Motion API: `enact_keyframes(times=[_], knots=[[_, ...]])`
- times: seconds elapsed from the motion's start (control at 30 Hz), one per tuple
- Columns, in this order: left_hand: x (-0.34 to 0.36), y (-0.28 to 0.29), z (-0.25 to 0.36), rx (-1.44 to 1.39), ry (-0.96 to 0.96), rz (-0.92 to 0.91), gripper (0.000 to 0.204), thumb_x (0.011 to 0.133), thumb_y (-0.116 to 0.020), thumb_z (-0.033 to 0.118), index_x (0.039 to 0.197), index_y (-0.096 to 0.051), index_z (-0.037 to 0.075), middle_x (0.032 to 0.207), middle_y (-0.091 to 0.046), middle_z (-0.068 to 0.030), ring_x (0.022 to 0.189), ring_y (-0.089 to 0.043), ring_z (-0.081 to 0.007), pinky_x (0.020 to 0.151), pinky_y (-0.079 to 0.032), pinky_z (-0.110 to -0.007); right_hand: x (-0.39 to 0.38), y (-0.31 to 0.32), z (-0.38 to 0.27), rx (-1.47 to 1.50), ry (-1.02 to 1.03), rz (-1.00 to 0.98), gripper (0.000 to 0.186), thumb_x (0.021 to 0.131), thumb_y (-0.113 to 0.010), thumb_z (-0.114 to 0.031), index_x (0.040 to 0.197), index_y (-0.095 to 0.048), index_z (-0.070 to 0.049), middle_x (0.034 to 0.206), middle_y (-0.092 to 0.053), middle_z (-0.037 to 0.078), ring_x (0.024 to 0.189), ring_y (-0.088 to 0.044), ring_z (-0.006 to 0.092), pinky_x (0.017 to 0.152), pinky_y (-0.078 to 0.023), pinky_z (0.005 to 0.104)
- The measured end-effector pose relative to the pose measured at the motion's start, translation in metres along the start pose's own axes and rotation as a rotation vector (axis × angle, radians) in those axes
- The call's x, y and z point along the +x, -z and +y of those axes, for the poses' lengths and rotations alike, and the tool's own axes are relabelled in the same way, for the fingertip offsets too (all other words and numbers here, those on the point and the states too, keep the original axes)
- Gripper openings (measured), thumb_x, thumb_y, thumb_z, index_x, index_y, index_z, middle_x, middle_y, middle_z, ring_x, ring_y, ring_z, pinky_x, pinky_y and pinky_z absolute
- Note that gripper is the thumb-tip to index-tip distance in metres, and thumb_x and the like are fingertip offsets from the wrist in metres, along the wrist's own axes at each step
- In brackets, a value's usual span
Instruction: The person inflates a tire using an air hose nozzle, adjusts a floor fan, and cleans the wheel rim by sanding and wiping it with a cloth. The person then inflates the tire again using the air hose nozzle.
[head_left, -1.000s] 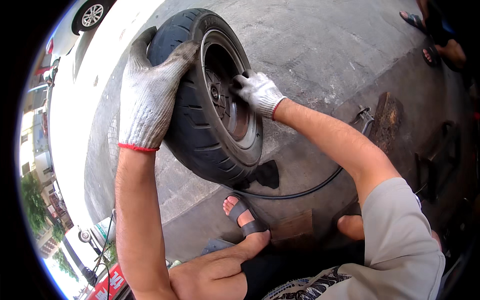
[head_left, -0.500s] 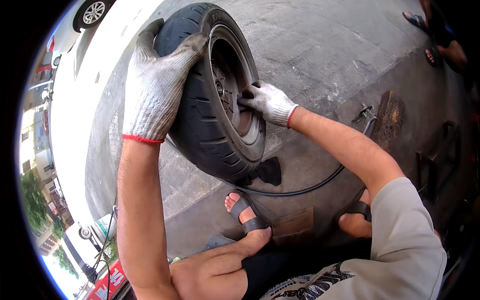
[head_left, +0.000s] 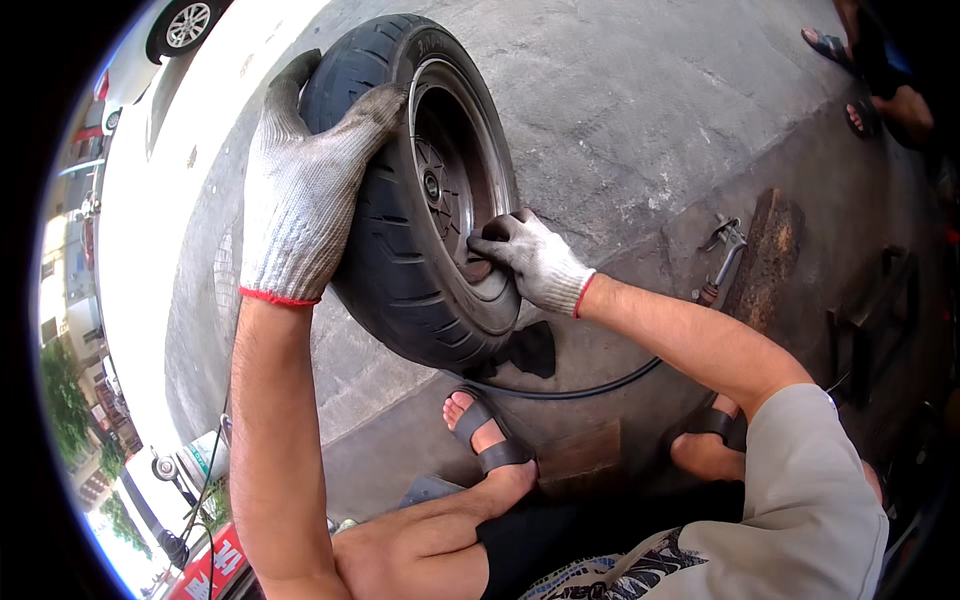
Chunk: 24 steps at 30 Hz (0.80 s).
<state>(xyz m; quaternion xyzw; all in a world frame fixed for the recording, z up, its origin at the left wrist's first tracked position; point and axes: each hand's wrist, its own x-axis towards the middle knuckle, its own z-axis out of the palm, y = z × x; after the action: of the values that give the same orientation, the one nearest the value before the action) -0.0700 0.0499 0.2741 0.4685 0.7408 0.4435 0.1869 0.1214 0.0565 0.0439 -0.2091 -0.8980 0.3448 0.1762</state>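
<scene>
A black treaded tyre point(head_left: 395, 270) on a metal wheel rim point(head_left: 492, 195) stands tilted on the ground ahead of me, its open side facing right. My left hand point(head_left: 305, 195), in a pale knitted glove, is wrapped over the tyre's upper left, thumb reaching to the sidewall near the rim. Inside the lower right of the rim, the gloved fingers of my right hand point(head_left: 535, 260) are pressed together in a pinch; what they hold, if anything, is hidden. The glove's fingertips look dark and stained. Spokes surround the wheel's hub point(head_left: 432, 186).
A black cloth point(head_left: 530, 348) lies beneath the tyre, near a black hose point(head_left: 590, 388). To the right are a metal clamp-like tool point(head_left: 730, 250) and a worn wooden block point(head_left: 772, 260). A board point(head_left: 585, 450) lies between my feet. Another person's sandalled foot point(head_left: 830, 45) is at far right.
My right hand has moved slightly down and left along the rim's inside. The wheel has shifted a little, with my left hand still on the tyre.
</scene>
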Motion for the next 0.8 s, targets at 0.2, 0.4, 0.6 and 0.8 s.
enact_keyframes(times=[0.2,0.4,0.6,0.8], knots=[[0.002,-0.009,0.001,0.021,0.010,-0.010,0.081,0.084,-0.084,0.032,0.143,-0.047,-0.010,0.114,-0.071,-0.0241,0.091,-0.073,-0.0227,0.077,-0.062,-0.032,0.063,0.002,0.060,-0.359,0.077,0.033,0.034,0.087,-0.062,-0.014,0.119,-0.073,-0.017,0.120,-0.062,0.012,0.111,-0.061,0.0337,0.092,-0.056,0.0437],[0.003,-0.010,0.008,-0.057,0.057,-0.063,0.083,0.084,-0.085,0.031,0.145,-0.045,-0.010,0.117,-0.070,-0.0240,0.096,-0.072,-0.0224,0.080,-0.061,-0.032,0.050,0.016,0.072,-0.383,0.198,-0.024,0.029,0.088,-0.063,-0.015,0.116,-0.074,-0.014,0.124,-0.063,0.010,0.112,-0.061,0.0306,0.089,-0.057,0.0423],[0.001,0.002,-0.003,-0.025,0.025,0.003,0.081,0.084,-0.085,0.029,0.143,-0.046,-0.011,0.114,-0.070,-0.0244,0.091,-0.073,-0.0222,0.074,-0.062,-0.031,0.016,-0.010,0.024,-0.205,0.161,0.102,0.038,0.091,-0.059,-0.015,0.127,-0.071,-0.018,0.126,-0.059,0.010,0.111,-0.061,0.0328,0.095,-0.056,0.0437],[0.002,-0.001,0.000,-0.041,0.054,-0.021,0.079,0.085,-0.084,0.029,0.143,-0.046,-0.009,0.115,-0.070,-0.0245,0.092,-0.073,-0.0218,0.077,-0.062,-0.031,0.079,0.011,0.052,-0.441,0.125,-0.012,0.026,0.092,-0.061,-0.018,0.113,-0.075,-0.016,0.113,-0.064,0.011,0.106,-0.063,0.0348,0.088,-0.057,0.0435]])
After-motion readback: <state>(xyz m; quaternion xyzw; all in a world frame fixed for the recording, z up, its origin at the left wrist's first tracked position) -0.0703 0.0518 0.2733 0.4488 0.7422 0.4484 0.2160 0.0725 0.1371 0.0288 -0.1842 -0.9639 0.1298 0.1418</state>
